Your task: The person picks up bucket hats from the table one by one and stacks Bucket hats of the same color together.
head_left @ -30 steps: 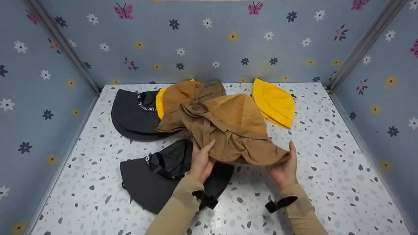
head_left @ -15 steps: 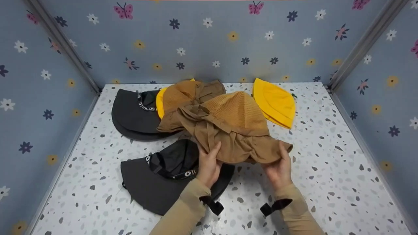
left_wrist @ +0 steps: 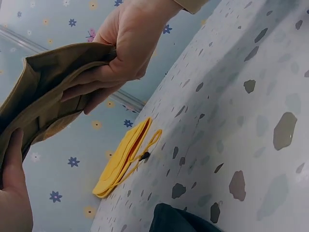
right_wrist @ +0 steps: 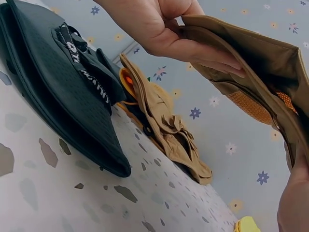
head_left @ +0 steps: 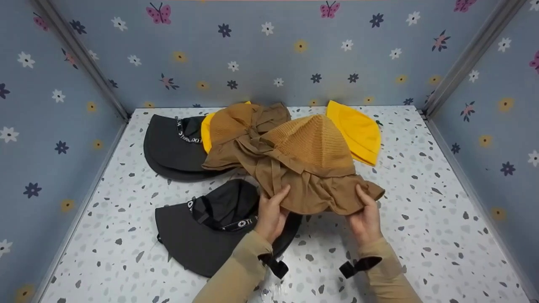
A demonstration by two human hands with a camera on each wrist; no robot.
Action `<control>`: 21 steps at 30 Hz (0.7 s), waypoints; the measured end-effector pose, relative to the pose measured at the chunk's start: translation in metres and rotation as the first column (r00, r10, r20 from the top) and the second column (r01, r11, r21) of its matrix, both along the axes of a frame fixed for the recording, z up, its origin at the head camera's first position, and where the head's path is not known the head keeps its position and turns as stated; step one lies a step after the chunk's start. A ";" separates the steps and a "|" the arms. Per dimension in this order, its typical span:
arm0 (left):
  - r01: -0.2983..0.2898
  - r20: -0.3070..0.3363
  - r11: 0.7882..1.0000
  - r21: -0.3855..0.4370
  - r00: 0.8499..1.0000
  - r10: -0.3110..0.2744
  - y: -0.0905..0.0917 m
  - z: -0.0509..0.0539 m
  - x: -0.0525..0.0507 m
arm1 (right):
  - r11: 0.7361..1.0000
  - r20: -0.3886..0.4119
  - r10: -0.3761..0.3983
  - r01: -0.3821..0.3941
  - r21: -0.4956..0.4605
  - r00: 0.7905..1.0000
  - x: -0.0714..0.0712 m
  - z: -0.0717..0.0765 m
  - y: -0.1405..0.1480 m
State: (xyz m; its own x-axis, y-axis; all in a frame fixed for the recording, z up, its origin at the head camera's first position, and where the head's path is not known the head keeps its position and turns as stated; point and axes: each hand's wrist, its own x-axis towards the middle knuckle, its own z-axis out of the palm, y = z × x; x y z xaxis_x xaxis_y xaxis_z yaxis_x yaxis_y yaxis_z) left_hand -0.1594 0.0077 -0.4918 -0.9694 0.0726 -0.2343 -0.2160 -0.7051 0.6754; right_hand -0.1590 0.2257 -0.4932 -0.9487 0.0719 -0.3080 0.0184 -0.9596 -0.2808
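A brown sun hat [head_left: 320,181] with a tan mesh crown and ruffled brim is held up above the table by both hands. My left hand [head_left: 273,216] grips the near brim on its left side, thumb on top and fingers under the cloth. My right hand [head_left: 364,216] pinches the brim near its right end in the same way. Both wrist views look up at the brim's underside, where the sun hat [left_wrist: 53,82] shows its folded edge and fingers tucked beneath. Under and beside my left hand lies a black wide-brimmed hat [head_left: 189,240], partly covered by the forearm.
A second brown sun hat [head_left: 231,122] lies at the back over a yellow hat [head_left: 205,134], beside another black hat [head_left: 172,147]. One more yellow bucket hat [head_left: 362,134] rests at back right. Flowered panels [head_left: 269,54] wall in the speckled tabletop [head_left: 429,235].
The held sun hat has shifted slightly right, carried by both hands. My right thumb has come down onto the brim. The other hats stay put.
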 end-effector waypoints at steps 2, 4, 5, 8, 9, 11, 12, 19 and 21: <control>0.010 -0.005 1.000 0.009 1.000 -0.010 -0.001 0.000 0.000 | 1.000 -0.007 0.002 -0.002 0.001 1.000 0.000 0.001 0.004; 0.016 -0.015 0.999 0.029 1.000 -0.016 -0.002 0.000 -0.001 | 1.000 -0.012 0.003 -0.003 0.005 1.000 0.001 0.002 0.008; 0.020 -0.024 0.999 0.035 1.000 -0.019 -0.002 0.000 -0.001 | 1.000 -0.014 0.002 -0.002 0.003 1.000 0.001 0.002 0.010; 0.028 -0.066 0.999 0.034 0.997 -0.026 -0.005 -0.001 -0.003 | 1.000 -0.005 0.008 -0.008 -0.004 1.000 0.004 0.002 0.020; 0.030 -0.079 0.999 0.034 0.996 -0.027 -0.006 -0.001 -0.004 | 1.000 0.001 0.009 -0.009 0.001 1.000 0.005 0.002 0.023; 0.039 -0.101 0.999 0.021 0.994 -0.036 -0.009 -0.002 -0.005 | 1.000 0.001 0.008 -0.008 0.013 1.000 0.007 0.001 0.031; 0.042 -0.107 0.999 0.013 0.993 -0.040 -0.010 -0.002 -0.005 | 1.000 0.000 0.011 -0.011 0.027 1.000 0.008 0.001 0.035; 0.009 -0.118 1.000 0.025 0.993 -0.006 -0.013 -0.004 -0.007 | 0.994 -0.027 0.025 -0.022 0.104 0.999 0.017 -0.005 0.057; -0.005 -0.125 0.999 0.041 0.992 0.011 -0.013 -0.005 -0.008 | 0.991 -0.030 0.030 -0.026 0.135 0.999 0.020 -0.007 0.063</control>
State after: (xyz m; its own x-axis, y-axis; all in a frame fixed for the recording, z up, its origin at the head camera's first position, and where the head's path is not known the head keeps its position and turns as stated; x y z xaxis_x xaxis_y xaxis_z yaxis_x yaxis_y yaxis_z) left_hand -0.1674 -0.0055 -0.4964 -0.9915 0.0717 -0.1082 -0.1259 -0.7341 0.6673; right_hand -0.1392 0.2889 -0.4997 -0.9602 0.0840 -0.2665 0.0334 -0.9124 -0.4079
